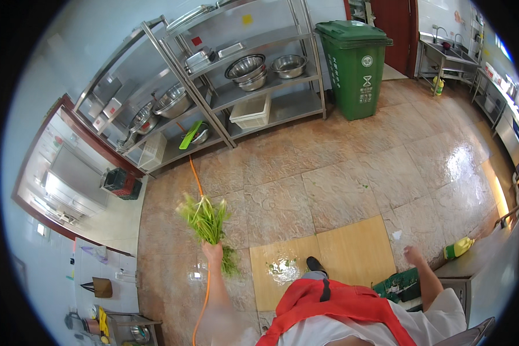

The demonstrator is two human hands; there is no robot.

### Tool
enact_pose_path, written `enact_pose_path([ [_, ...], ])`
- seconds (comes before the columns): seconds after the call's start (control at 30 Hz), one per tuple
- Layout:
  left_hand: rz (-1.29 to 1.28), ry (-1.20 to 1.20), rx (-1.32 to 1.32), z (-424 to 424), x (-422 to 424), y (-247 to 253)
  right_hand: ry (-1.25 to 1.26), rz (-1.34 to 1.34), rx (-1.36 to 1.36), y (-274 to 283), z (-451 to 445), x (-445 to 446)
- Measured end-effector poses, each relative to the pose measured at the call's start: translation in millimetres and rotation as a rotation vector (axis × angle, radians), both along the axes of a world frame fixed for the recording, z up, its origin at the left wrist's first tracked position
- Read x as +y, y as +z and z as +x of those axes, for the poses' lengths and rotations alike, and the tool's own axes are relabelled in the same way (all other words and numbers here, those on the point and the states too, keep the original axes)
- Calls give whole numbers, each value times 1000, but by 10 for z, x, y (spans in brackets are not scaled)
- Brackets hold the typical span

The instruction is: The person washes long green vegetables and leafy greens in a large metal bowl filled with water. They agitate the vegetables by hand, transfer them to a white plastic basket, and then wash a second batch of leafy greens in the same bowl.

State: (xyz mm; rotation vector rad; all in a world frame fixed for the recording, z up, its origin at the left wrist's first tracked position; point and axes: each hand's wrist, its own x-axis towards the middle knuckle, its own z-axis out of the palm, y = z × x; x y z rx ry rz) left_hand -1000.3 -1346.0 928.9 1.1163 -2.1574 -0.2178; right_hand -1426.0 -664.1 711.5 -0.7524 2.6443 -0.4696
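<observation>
My left hand (213, 252) grips a bunch of long-stemmed leafy greens (206, 220) by the middle, out over the tiled floor. The pale green stem ends fan out beyond my fist, slightly blurred. The feathery leaves hang down on the near side, partly behind my wrist. Out to the right, my right hand (412, 256) hangs over the floor with no object visible in it. It is small and blurred, so I cannot make out its fingers. A green plastic crate (398, 285) lies below that hand, partly hidden by my arm and red apron (315, 298).
An orange hose (194, 168) runs along the floor under my left arm. Wet tan boards (354, 246) with leaf scraps lie at my feet. Ahead are steel shelves (281, 110) with bowls and a green wheeled bin (354, 73). A yellow bottle (457, 248) stands at right.
</observation>
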Motion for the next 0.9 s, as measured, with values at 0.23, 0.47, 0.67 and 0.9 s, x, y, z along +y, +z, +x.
enact_pose_path([
  [0.23, 242, 326, 245, -599, -1319, -190, 509, 594, -291, -623, -103, -384],
  [0.47, 312, 365, 84, -1190, -2405, -311, -342, 410, -1106, -319, -932, -1707],
  [0.67, 462, 492, 72, -1439, -3060, -657, 99, 486, -228, -959, -3231, -3827],
  [0.9, 639, 646, -167, -1796, -3680, -1199, 382, -75, -12, -724, -5336, -8121],
])
